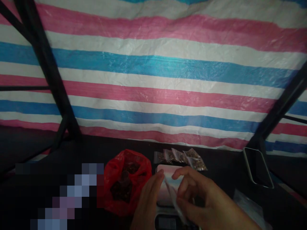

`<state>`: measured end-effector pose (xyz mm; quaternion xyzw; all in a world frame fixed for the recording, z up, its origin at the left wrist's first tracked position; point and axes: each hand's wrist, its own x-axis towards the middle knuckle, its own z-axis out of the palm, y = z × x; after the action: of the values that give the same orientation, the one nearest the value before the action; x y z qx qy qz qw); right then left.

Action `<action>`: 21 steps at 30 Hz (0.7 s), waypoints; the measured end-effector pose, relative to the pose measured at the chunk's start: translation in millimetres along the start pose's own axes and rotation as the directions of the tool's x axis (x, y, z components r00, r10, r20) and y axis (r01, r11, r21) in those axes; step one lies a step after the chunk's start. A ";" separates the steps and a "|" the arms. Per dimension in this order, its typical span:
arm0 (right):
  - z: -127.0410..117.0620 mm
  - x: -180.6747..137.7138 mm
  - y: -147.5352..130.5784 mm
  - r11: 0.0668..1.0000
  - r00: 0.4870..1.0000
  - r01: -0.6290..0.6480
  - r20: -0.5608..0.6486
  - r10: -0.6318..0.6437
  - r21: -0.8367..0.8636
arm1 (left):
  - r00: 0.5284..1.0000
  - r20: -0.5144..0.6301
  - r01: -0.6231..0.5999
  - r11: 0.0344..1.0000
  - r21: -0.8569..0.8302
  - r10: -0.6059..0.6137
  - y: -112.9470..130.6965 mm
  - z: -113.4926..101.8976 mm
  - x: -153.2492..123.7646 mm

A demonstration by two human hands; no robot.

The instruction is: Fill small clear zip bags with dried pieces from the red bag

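A small clear zip bag (173,198) is held slanted between my hands, above a digital scale with a pale, shiny weighing plate (165,188). My right hand (203,195) pinches the bag's right side between thumb and curled fingers. My left hand (149,200) has its fingers pressed together, their tips at the bag's upper edge; its thumb is hidden. The scale's display (167,223) shows at the bottom edge, too dark to read. Left of the scale sits an open red plastic bag (141,163) with dark, loose bits and a clear cup (124,177) inside.
Several small filled zip bags (178,156) lie in an overlapping row behind the scale. A phone (257,167) rests at the right, with clear plastic bags (249,204) nearer me. Dark frame posts (51,80) flank the black tabletop (100,145), before a striped tarp (153,76).
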<state>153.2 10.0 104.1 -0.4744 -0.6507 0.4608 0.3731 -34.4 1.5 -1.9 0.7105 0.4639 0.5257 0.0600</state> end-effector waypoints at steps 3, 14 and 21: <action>26.9 3.7 -12.1 1.000 0.999 -0.010 0.052 0.011 -0.013 | 0.992 0.072 -0.103 0.995 -0.003 0.103 -7.1 -7.1 5.1; 53.3 28.2 -19.4 0.999 0.996 0.018 0.082 -0.022 0.051 | 0.934 -0.015 -0.344 0.911 0.226 0.357 -30.8 -57.5 26.2; 71.1 42.0 -34.3 0.999 0.988 0.047 0.150 -0.048 0.009 | 0.990 -0.069 -0.121 0.989 0.083 0.127 -65.0 -60.3 -8.3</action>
<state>66.8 28.6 117.7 -0.4218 -0.6869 0.4879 0.3351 -121.7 7.8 -18.3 0.7199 0.4412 0.5355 -0.0181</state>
